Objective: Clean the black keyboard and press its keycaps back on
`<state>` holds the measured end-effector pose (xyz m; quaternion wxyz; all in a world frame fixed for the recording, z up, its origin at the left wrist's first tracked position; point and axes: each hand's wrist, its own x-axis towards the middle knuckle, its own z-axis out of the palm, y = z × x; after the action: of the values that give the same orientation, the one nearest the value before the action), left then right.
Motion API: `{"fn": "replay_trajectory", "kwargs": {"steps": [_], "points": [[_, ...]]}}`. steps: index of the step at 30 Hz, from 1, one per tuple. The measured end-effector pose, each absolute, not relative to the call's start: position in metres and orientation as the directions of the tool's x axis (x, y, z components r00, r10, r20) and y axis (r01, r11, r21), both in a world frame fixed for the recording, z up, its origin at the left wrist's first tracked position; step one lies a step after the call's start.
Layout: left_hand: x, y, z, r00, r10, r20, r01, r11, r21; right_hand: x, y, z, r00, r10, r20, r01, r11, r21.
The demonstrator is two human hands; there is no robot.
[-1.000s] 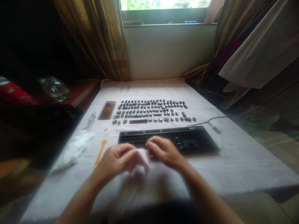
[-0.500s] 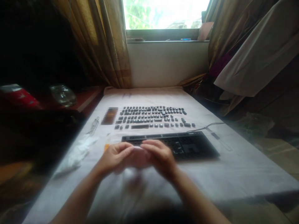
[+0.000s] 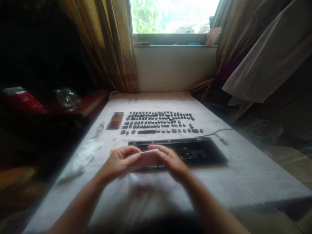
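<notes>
A thin, pale pink piece (image 3: 149,158) with a straight top edge, cloth or paper I cannot tell, is stretched between my hands. My left hand (image 3: 122,159) grips its left end between thumb and fingers. At the other end, my right hand (image 3: 170,160) has its fingers closed over the piece. Both hands are above the near left part of a black keyboard (image 3: 207,152), whose keys are partly off and which they partly hide. Beyond it, loose black keycaps (image 3: 148,123) lie in rows, with the long space bar (image 3: 146,132) in the nearest row.
A crumpled white bag or cloth (image 3: 81,159) lies at the table's left edge, below a small metallic item (image 3: 99,129). A blurred-out brown object (image 3: 115,121) sits beside the keycaps. The keyboard's cable (image 3: 216,131) runs right. A glass jar (image 3: 68,98) stands on the left furniture.
The pink piece, blurred and rounded before, now shows a straight, tauter top edge. My right hand has shifted slightly right; the view has tilted a little.
</notes>
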<state>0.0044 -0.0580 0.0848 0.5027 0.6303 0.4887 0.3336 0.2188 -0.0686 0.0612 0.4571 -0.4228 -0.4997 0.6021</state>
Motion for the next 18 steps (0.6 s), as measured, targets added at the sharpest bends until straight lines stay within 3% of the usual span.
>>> {"fn": "replay_trajectory", "kwargs": {"steps": [4, 7, 12, 15, 18], "points": [[0.007, -0.061, 0.087, 0.307, 0.952, -0.023, 0.327, -0.083, 0.941, 0.209, -0.067, 0.056, -0.108, 0.994, 0.012, -0.044, 0.008, -0.999], [0.010, -0.062, 0.086, 0.253, 0.967, 0.018, 0.408, -0.124, 0.904, 0.204, -0.066, 0.058, 0.025, 0.965, 0.259, 0.142, 0.253, -0.957], [0.022, -0.061, 0.078, 0.146, 0.989, -0.021, 0.309, -0.025, 0.951, 0.199, -0.076, 0.060, -0.051, 0.717, 0.695, 0.537, 0.606, -0.587], [0.026, -0.061, 0.074, 0.081, 0.996, -0.044, 0.154, 0.031, 0.988, 0.193, -0.082, 0.055, -0.178, 0.604, 0.777, 0.637, 0.673, -0.377], [0.025, -0.063, 0.072, 0.099, 0.991, -0.086, 0.097, 0.076, 0.992, 0.187, -0.085, 0.050, -0.237, 0.549, 0.802, 0.664, 0.694, -0.280]]}}
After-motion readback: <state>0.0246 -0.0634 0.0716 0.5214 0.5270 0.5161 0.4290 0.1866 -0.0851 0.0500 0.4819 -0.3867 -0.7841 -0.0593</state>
